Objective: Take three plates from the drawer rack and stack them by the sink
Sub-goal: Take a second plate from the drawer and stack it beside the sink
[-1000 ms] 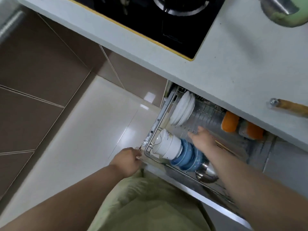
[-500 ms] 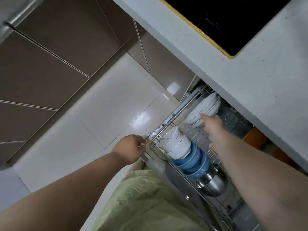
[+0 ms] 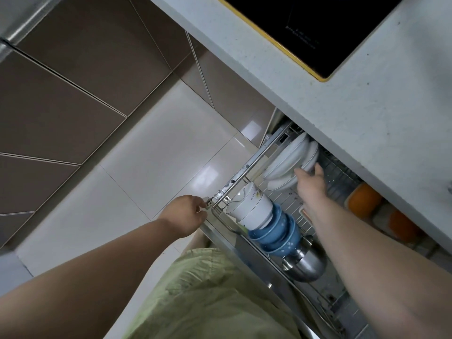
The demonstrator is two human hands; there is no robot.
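Note:
Several white plates (image 3: 286, 162) stand on edge at the far end of the pulled-out wire drawer rack (image 3: 247, 167), partly under the countertop. My right hand (image 3: 309, 183) reaches into the rack and its fingers touch the rim of the nearest plates; whether they have closed on one I cannot tell. My left hand (image 3: 188, 214) grips the front corner of the drawer rack with curled fingers. The sink is out of view.
Stacked white bowls (image 3: 252, 209), blue bowls (image 3: 276, 233) and a steel bowl (image 3: 305, 265) lie in the rack's near part. Orange containers (image 3: 364, 200) sit deeper under the grey countertop (image 3: 367, 113), which carries a black hob (image 3: 305, 25). Glossy floor tiles lie to the left.
My right hand has moved further along the rack from above the bowls to the white plates. The left hand stays on the rack corner. The view has tilted down and left.

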